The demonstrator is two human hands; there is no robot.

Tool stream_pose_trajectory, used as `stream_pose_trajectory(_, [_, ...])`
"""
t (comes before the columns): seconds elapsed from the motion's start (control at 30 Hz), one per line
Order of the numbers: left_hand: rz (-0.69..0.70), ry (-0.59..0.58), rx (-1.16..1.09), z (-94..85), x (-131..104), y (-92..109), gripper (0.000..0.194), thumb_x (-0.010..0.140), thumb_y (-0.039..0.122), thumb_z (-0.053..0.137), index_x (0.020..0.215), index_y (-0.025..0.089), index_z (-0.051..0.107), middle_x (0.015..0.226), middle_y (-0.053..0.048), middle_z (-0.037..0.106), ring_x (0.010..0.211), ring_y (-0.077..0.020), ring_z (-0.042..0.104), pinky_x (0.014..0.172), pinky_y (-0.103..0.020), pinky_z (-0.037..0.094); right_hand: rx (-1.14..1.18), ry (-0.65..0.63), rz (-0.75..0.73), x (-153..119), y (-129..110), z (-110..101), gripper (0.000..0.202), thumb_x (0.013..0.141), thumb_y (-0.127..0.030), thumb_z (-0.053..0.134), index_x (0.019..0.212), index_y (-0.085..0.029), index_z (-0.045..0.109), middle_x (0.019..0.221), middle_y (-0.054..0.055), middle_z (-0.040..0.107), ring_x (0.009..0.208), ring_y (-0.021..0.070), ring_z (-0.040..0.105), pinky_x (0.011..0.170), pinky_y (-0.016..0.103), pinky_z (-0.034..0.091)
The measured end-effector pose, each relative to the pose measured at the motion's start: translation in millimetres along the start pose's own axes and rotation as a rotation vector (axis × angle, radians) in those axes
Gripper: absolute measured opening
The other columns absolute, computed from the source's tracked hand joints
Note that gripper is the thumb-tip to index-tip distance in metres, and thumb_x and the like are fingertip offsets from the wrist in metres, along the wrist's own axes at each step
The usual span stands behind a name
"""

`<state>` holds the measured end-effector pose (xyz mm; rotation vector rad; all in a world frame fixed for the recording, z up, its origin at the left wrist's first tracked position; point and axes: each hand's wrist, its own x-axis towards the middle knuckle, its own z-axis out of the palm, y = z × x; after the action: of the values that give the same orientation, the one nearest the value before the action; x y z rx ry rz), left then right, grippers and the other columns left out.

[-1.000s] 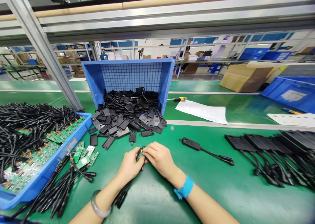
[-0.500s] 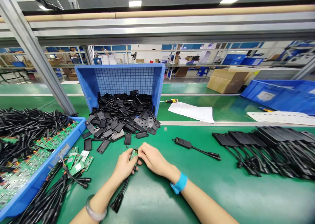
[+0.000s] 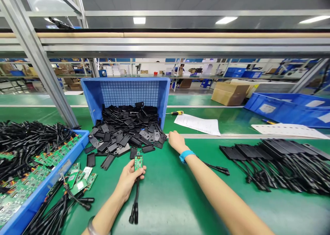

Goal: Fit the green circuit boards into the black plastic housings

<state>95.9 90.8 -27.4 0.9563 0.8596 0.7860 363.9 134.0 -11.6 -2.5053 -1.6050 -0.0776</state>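
Note:
A green circuit board [image 3: 138, 162] with black cables hanging toward me is held in my left hand [image 3: 131, 176], its thumb over the lower part. My right hand [image 3: 177, 142] is stretched out over the green table, near the right edge of a heap of black plastic covers [image 3: 129, 121]. Its fingers point away and are partly hidden, so what they hold, if anything, does not show. The heap spills out of a blue crate [image 3: 165, 100] lying on its side. Cables of a black assembled unit [image 3: 216, 168] show beyond my right forearm, which hides its body.
On the left, a blue bin [image 3: 77, 149] holds many boards and cables, with loose boards [image 3: 79, 183] beside it. Black units [image 3: 257, 152] lie in a row on the right. Farther back are a screwdriver [image 3: 177, 113], a paper sheet [image 3: 198, 124] and blue trays [image 3: 286, 107].
My right hand has left the board and moved forward and right, toward the heap's right edge. The board now stands upright and faces me in my left hand. The view has tilted up.

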Motion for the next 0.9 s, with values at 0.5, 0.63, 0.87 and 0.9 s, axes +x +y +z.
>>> stream_pose_trajectory(0.5, [0.005,-0.093,0.034,1.8,-5,2,0.07,0.061,0.039,0.08,0.115,0.014,0.046,0.091,-0.011,0.07,0.058,-0.0093,0.059,0.053,-0.021,0.048,0.118,0.008,-0.059,-15,-28,-5,0.026,0.092,-0.021,0.045,0.114,-0.012,0.055,0.102,0.015,0.061,0.095,0.0228,0.062,0.078,0.028,0.043])
stream_pose_trajectory(0.63, [-0.001,-0.113,0.059,2.1,-5,2,0.072,0.057,0.04,0.082,0.114,0.013,0.046,0.089,-0.011,0.07,0.057,-0.0091,0.058,0.053,-0.021,0.048,0.122,0.008,-0.038,-16,-28,-5,0.036,0.089,-0.035,0.053,0.116,-0.011,0.053,0.107,0.016,0.057,0.096,0.0239,0.061,0.078,0.029,0.044])
stream_pose_trajectory(0.87, [0.001,-0.134,0.08,-2.1,-4,-1,0.072,0.06,0.039,0.08,0.117,0.013,0.044,0.09,-0.011,0.07,0.058,-0.0089,0.058,0.054,-0.021,0.047,0.189,-0.02,-0.02,-4,-37,4,0.033,0.08,-0.021,0.064,0.109,-0.005,0.058,0.105,0.021,0.057,0.096,0.0291,0.06,0.08,0.034,0.044])
stream_pose_trajectory(0.9, [0.001,-0.135,0.082,-2.6,-3,-2,0.072,0.061,0.039,0.08,0.118,0.013,0.044,0.09,-0.011,0.07,0.058,-0.009,0.059,0.054,-0.021,0.047,0.21,-0.023,-0.032,-4,-37,4,0.03,0.079,-0.015,0.063,0.107,-0.005,0.059,0.103,0.021,0.058,0.095,0.0287,0.061,0.08,0.034,0.044])
